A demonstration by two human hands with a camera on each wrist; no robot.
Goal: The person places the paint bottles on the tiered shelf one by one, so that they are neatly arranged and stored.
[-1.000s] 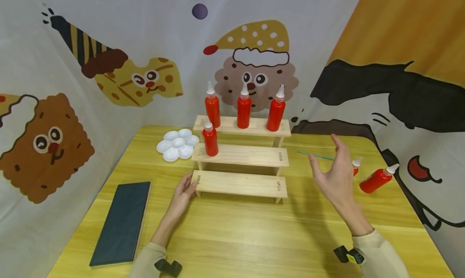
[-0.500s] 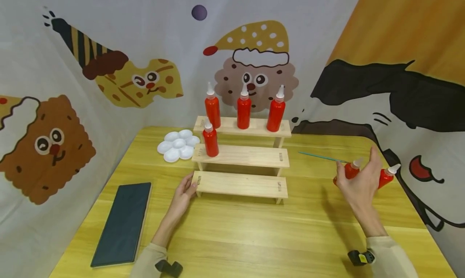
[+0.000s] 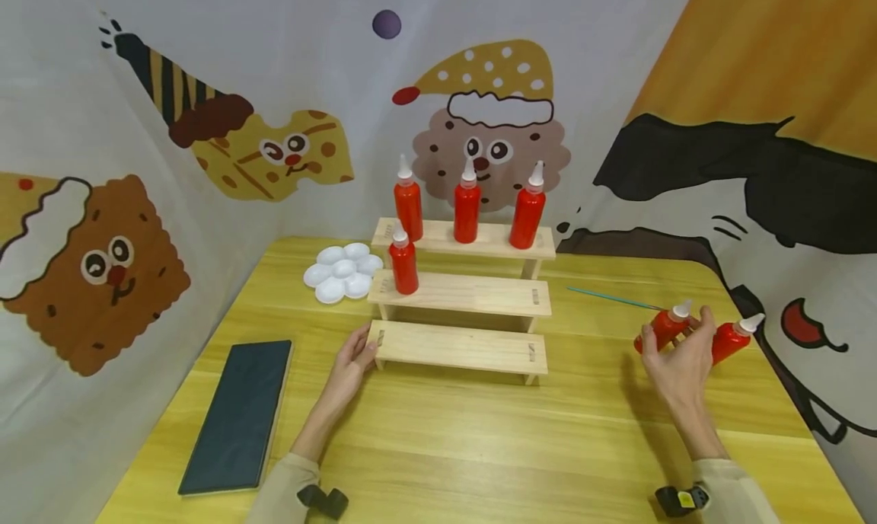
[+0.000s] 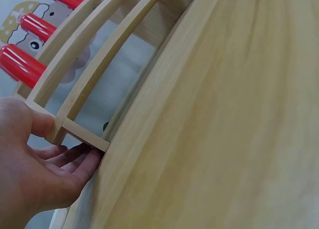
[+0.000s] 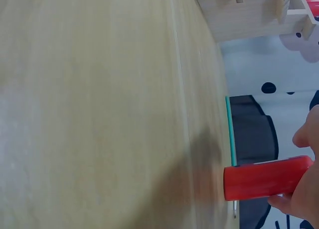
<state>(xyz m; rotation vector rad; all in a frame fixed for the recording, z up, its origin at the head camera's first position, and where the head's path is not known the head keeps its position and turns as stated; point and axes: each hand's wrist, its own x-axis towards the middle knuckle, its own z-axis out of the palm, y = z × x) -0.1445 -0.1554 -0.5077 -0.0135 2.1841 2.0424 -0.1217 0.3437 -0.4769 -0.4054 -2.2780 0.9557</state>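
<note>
A three-tier wooden stand [image 3: 457,346] is on the table, and my left hand [image 3: 349,362] holds the left end of its lowest tier. In the left wrist view, the thumb lies on the tier's top edge and the fingers are at its leg. At the right, my right hand [image 3: 681,368] grips a red squeeze bottle [image 3: 666,329] with a white nozzle cap; in the right wrist view the bottle [image 5: 266,179] sits between thumb and fingers. Whether its base touches the table, I cannot tell. Another red bottle [image 3: 729,343] is just right of that hand, partly hidden by it.
Three red bottles [image 3: 467,213] stand on the top tier and one bottle [image 3: 404,267] on the middle tier's left end. A white palette [image 3: 342,269] lies at the back left, a dark notebook [image 3: 236,417] at the left. A thin teal stick [image 3: 610,298] lies behind the held bottle.
My right hand has moved rightward from near the teal stick and taken hold of the red bottle, which now shows more fully. The left hand stays on the stand.
</note>
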